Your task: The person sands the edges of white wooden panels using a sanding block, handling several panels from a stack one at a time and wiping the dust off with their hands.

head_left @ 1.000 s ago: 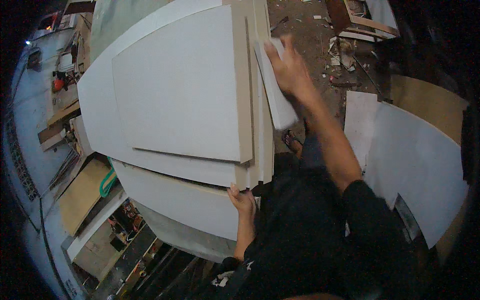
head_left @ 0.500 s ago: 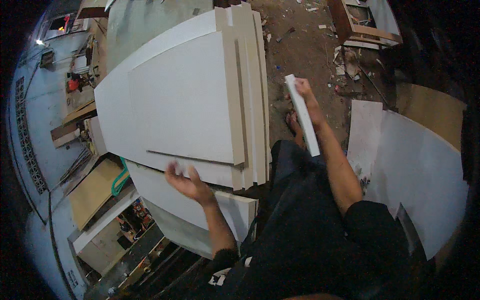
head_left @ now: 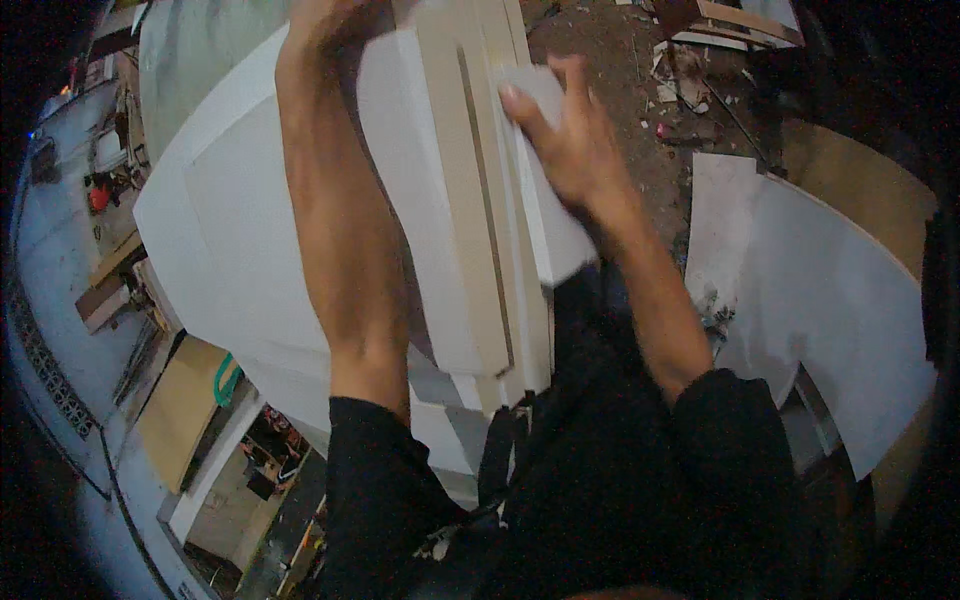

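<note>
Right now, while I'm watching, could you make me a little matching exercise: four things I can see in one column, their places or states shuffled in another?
Things:
1. White block
2. Green cord
3. Floor
4. Left hand

Places or states:
A. littered with scraps
B. at the picture's top edge, partly cut off
C. gripped by the right hand
D. looped, left of the panel stack

Pairs: 1-C, 2-D, 3-A, 4-B

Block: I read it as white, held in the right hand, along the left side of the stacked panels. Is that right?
One thing is off: the side. The head view shows the block along the right side of the stacked panels, not the left. It is white and in the right hand, as you said.
</note>
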`<state>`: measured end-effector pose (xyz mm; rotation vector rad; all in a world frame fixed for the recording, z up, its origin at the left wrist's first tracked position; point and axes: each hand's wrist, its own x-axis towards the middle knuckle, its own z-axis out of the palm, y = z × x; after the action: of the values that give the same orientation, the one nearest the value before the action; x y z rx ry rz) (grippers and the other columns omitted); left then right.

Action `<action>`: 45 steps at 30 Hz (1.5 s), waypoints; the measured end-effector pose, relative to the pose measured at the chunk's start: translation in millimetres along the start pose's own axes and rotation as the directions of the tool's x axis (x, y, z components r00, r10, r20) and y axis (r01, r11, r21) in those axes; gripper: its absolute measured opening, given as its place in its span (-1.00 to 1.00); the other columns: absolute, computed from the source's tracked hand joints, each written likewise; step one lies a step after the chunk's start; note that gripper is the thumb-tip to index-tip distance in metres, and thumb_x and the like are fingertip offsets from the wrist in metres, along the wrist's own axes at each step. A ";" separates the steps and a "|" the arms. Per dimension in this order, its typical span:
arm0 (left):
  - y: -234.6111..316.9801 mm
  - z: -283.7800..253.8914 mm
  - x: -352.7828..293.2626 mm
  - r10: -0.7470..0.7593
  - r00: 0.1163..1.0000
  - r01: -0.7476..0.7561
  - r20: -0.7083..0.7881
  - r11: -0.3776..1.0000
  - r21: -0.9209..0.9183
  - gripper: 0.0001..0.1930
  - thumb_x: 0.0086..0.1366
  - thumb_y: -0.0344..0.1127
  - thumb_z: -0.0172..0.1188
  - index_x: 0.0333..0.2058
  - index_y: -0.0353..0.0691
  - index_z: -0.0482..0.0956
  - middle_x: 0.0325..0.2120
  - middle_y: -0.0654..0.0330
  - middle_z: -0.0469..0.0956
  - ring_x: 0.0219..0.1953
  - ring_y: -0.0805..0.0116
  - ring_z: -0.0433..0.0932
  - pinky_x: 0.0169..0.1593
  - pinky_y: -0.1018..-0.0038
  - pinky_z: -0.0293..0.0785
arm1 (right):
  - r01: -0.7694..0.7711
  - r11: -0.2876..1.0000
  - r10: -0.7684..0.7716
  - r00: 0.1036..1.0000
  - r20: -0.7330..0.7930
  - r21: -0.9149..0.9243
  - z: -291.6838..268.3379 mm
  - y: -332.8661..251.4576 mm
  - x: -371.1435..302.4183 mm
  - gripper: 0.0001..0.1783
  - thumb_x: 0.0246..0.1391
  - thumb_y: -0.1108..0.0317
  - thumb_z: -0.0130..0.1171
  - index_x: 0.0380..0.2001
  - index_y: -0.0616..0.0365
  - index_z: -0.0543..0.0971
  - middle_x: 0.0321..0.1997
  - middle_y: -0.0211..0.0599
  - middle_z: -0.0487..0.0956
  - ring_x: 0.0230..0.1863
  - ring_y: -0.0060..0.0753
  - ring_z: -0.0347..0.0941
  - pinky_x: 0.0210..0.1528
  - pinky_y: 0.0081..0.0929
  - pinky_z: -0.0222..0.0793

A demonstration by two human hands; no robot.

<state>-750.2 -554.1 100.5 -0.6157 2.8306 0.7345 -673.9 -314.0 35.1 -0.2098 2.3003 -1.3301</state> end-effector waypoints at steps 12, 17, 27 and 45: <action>-47.7 11.2 24.4 0.314 0.948 -0.318 0.049 0.941 0.117 -0.55 0.29 0.01 0.11 -0.34 -0.37 0.63 -0.64 0.07 0.53 -0.59 0.30 0.47 -0.47 0.29 0.39 | 0.022 0.998 -0.015 0.990 0.142 -0.054 11.8 26.6 -65.0 -0.12 0.03 -0.26 0.06 0.18 0.24 0.17 0.11 0.32 0.34 0.10 0.31 0.34 0.11 0.03 0.23; -14.3 0.8 6.8 -0.072 0.993 0.068 0.095 0.997 0.043 -0.53 0.30 0.02 0.12 -0.38 -0.39 0.63 -0.70 0.14 0.46 -0.62 0.38 0.44 -0.53 0.33 0.35 | 0.071 0.997 -0.066 0.991 0.120 -0.040 7.4 8.6 -14.3 -0.04 -0.01 -0.36 0.08 0.25 0.09 0.13 0.02 0.29 0.30 -0.03 0.41 0.38 0.00 0.14 0.35; -7.7 2.1 3.0 -0.068 0.997 0.068 0.043 0.998 0.014 -0.48 0.30 0.02 0.14 -0.62 -0.37 0.51 -0.81 0.19 0.31 -0.76 0.44 0.31 -0.66 0.36 0.22 | 0.088 0.993 -0.079 0.990 0.121 -0.074 10.6 15.6 -14.8 -0.07 0.02 -0.44 -0.06 0.21 0.08 0.14 0.08 0.38 0.30 0.02 0.49 0.37 0.01 0.19 0.33; -35.9 6.9 14.7 0.080 0.995 -0.075 0.056 0.993 -0.089 -0.52 0.24 0.12 0.15 -0.37 -0.27 0.63 -0.69 0.25 0.40 -0.62 0.46 0.31 -0.50 0.43 0.29 | 0.038 0.990 -0.023 0.993 -0.112 0.133 6.8 -10.4 72.2 -0.40 0.24 -0.13 -0.08 -0.31 0.33 0.49 -0.34 0.17 0.57 -0.27 0.07 0.53 -0.16 -0.21 0.36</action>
<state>-747.9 -584.4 75.4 -0.4905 2.7941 0.8776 -735.1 -350.4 17.9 -0.1302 2.2935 -1.5423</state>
